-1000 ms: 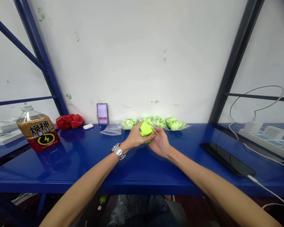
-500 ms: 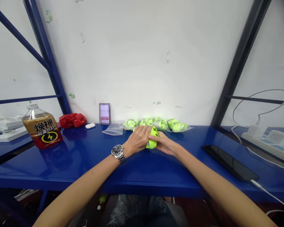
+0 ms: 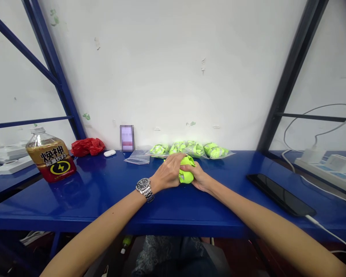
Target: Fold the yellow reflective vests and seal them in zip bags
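Between my two hands is a bunched neon-yellow reflective fabric piece (image 3: 187,175), with a greyish strip showing on it. My left hand (image 3: 168,171), with a metal watch on its wrist, wraps over the fabric from the left. From the right, my right hand (image 3: 200,177) grips it, thumb across the front. Just behind the hands, several clear bags (image 3: 216,151) of similar neon-yellow fabric lie in a row against the wall. Flat clear zip bags (image 3: 138,157) rest left of that row. The fabric's underside is hidden by my fingers.
On the blue table (image 3: 109,200) stand a large drink bottle (image 3: 52,157), a red plastic bag (image 3: 88,147), a white earbud case (image 3: 110,153) and an upright phone (image 3: 127,137). At right lie a black phone (image 3: 281,194) on a cable and a power strip (image 3: 328,169).
The neon fabric has turned a little in my hands and shows more of its front. My right hand has shifted slightly around it; both hands keep their grip.
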`<action>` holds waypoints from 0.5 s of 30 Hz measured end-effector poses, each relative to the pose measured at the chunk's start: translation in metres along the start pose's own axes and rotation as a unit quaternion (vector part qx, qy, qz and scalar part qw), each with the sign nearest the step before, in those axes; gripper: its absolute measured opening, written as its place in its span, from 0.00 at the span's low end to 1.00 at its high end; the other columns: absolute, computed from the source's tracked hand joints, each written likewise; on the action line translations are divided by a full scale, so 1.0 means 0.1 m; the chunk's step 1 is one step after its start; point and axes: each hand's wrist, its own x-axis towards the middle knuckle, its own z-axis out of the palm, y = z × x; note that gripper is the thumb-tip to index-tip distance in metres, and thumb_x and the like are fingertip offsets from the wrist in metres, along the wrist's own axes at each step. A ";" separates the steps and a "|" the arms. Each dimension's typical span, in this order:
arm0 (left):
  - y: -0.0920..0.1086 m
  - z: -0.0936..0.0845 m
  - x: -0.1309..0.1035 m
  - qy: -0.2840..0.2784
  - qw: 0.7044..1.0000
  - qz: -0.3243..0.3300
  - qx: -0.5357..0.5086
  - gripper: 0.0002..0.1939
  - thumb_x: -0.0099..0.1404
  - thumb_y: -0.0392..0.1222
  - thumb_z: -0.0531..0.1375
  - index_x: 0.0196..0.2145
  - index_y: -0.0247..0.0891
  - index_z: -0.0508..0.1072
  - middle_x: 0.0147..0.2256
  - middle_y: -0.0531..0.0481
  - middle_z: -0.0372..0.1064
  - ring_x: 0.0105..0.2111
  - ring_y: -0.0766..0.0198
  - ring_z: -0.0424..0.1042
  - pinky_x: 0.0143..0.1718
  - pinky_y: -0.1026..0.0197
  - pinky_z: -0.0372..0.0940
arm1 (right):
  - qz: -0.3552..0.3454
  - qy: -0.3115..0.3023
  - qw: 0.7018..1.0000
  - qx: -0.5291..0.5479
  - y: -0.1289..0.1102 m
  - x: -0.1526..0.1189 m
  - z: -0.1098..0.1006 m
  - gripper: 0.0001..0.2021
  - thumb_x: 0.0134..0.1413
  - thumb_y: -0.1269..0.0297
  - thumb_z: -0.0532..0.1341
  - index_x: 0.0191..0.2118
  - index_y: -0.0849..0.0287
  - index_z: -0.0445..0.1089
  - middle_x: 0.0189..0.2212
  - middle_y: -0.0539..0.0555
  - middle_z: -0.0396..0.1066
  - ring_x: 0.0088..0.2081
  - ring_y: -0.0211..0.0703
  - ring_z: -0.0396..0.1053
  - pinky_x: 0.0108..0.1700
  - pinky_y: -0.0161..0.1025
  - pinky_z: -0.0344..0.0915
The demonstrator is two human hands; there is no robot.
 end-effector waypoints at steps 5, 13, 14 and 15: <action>0.08 -0.12 0.04 -0.015 1.000 -0.002 -0.008 0.42 0.56 0.45 0.61 0.62 0.30 0.46 0.60 0.30 0.54 0.63 0.44 0.50 0.62 0.39 0.48 | -0.025 0.040 0.998 -0.032 0.00 0.05 0.00 0.13 0.33 0.68 0.69 0.30 0.61 0.72 0.25 0.49 0.72 0.28 0.41 0.69 0.33 0.37 0.67; -0.56 -0.61 -0.22 -0.067 0.970 -0.201 0.118 0.26 0.70 0.52 0.43 0.54 0.30 0.62 0.55 0.34 0.61 0.57 0.50 0.59 0.58 0.47 0.54 | -0.049 0.113 0.990 -0.067 -0.22 0.11 -0.20 0.18 0.31 0.65 0.71 0.34 0.62 0.73 0.30 0.53 0.75 0.29 0.45 0.71 0.32 0.40 0.69; -0.71 -0.66 -0.31 -0.085 0.952 -0.255 0.143 0.26 0.71 0.52 0.41 0.53 0.29 0.63 0.53 0.33 0.63 0.56 0.48 0.61 0.56 0.46 0.55 | -0.046 0.116 0.989 -0.079 -0.24 0.10 -0.19 0.17 0.31 0.64 0.70 0.33 0.62 0.72 0.29 0.53 0.75 0.29 0.45 0.71 0.31 0.40 0.68; -0.85 -0.70 -0.39 -0.125 0.933 -0.301 0.155 0.27 0.71 0.53 0.39 0.52 0.30 0.64 0.52 0.33 0.64 0.55 0.46 0.62 0.54 0.45 0.56 | -0.044 0.115 0.988 -0.093 -0.26 0.09 -0.17 0.16 0.31 0.64 0.70 0.32 0.61 0.72 0.28 0.53 0.75 0.28 0.45 0.71 0.30 0.40 0.68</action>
